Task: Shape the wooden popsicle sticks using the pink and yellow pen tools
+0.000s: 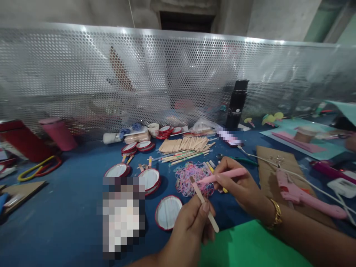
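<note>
My left hand (191, 218) pinches a wooden craft stick (213, 223) between thumb and fingers, tilted with its far end up and left. That far end is coloured pink, with a brown tip. In my right hand (236, 181) is a pink marker (232, 173), its point at or close to the stick's coloured end. Behind the stick lies a heap of pastel loom bands (185, 181). A round red-rimmed lid (168, 213) rests just left of my left hand. Green paper (250, 244) lies beneath my right forearm.
Several craft sticks (183, 144) are piled behind the bands. A pink glue gun (306, 200) lies on cardboard (264, 159) at right, its cable crossing the table. A black bottle (237, 105) stands near the perforated metal panel (167, 74). Scissors (39, 168) lie at left.
</note>
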The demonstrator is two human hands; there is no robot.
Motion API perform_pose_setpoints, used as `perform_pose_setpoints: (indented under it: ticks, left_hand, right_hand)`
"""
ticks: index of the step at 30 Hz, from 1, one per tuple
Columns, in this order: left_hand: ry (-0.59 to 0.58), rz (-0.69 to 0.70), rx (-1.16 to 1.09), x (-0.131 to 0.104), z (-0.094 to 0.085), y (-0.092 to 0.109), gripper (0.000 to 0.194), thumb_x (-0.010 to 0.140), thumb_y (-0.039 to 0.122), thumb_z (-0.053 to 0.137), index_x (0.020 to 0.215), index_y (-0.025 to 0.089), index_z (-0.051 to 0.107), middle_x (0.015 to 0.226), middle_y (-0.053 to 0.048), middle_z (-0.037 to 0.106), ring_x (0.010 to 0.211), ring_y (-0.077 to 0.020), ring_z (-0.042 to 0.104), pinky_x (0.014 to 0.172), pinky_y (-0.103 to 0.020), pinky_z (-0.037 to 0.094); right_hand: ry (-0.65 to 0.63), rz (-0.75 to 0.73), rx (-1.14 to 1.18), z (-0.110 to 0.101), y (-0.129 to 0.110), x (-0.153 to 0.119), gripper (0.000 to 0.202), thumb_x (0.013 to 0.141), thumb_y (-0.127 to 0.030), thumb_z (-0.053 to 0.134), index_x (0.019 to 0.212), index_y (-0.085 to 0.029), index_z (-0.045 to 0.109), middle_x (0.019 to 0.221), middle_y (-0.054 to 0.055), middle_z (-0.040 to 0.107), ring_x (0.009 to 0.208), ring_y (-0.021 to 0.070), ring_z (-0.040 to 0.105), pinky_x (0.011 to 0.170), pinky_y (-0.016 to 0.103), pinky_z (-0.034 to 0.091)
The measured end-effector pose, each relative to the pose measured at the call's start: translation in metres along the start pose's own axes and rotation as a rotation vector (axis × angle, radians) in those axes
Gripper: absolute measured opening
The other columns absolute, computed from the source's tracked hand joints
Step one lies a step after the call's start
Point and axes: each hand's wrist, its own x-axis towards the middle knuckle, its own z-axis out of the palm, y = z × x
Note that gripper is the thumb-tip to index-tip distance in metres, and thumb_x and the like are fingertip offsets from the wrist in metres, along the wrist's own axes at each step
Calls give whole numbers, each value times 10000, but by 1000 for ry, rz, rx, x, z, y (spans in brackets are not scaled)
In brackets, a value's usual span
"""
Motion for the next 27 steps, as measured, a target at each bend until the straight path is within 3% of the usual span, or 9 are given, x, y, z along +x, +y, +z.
perform_pose_setpoints:
  ticks: [4, 8, 15, 19, 27]
  left_hand:
    - [-23, 17, 0, 1, -1, -3, 411, 879, 595, 509, 802, 192, 525, 505, 48, 512, 433, -80, 401, 437, -199, 275]
    - [-22, 54, -10, 3, -2, -9, 393, 901, 577, 486, 804, 198, 523, 486, 54, 512, 409, -79, 385, 425, -198, 268]
    - [-16, 1, 27, -1, -2, -2, 380, 901, 559, 494, 815, 191, 528, 504, 49, 499, 453, -88, 406, 461, -202, 291]
    - [-14, 16, 19, -4, 0, -1, 390, 901, 568, 487, 806, 192, 532, 514, 42, 499, 467, -95, 411, 479, -210, 310]
    - [-32, 71, 40, -3, 1, -5, 416, 912, 585, 459, 801, 189, 527, 524, 42, 490, 469, -101, 412, 467, -220, 297]
  right_hand:
    - [-56, -11, 4, 1, 0, -1, 167, 900, -319, 580, 788, -195, 579, 718, -5, 586, 644, 131, 553, 595, 267, 435]
    - [-8, -29, -32, 0, 1, -1, 183, 894, -309, 573, 753, -194, 561, 693, -11, 549, 622, 126, 517, 575, 264, 419]
    - [-60, -17, -33, 0, -1, 0, 157, 890, -303, 579, 775, -197, 575, 709, -2, 585, 646, 135, 548, 595, 272, 442]
    - [3, -26, -28, -3, -5, 0, 213, 882, -322, 587, 711, -201, 549, 668, -7, 554, 608, 133, 525, 566, 275, 440]
    - [143, 18, 164, -7, 2, 8, 158, 883, -376, 644, 882, -221, 612, 766, 6, 635, 689, 145, 605, 601, 260, 491]
